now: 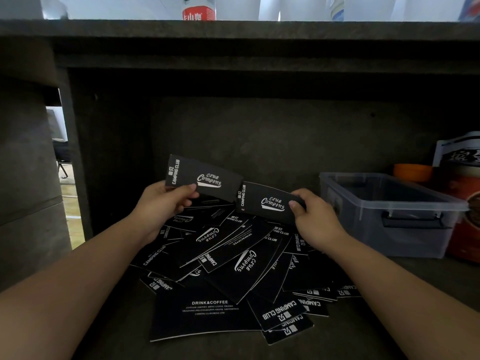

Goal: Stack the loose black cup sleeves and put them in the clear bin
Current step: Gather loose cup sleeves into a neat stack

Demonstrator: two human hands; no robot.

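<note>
Two forearms reach forward over a dark shelf [376,320]. Left hand [166,201] pinches one black cup sleeve [205,179] by its lower left corner; right hand [315,216] grips a second sleeve [267,201] at its right end, the two sleeves meeting between the hands. Beneath both hands lies a loose pile of sleeves [233,268]. Right of the right hand stands the clear bin [389,211].

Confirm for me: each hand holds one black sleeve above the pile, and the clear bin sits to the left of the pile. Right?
Not quite. The clear bin sits to the right of the pile, not the left, as the head view shows. The rest holds: the left hand and the right hand each hold one black sleeve above the pile.
</note>
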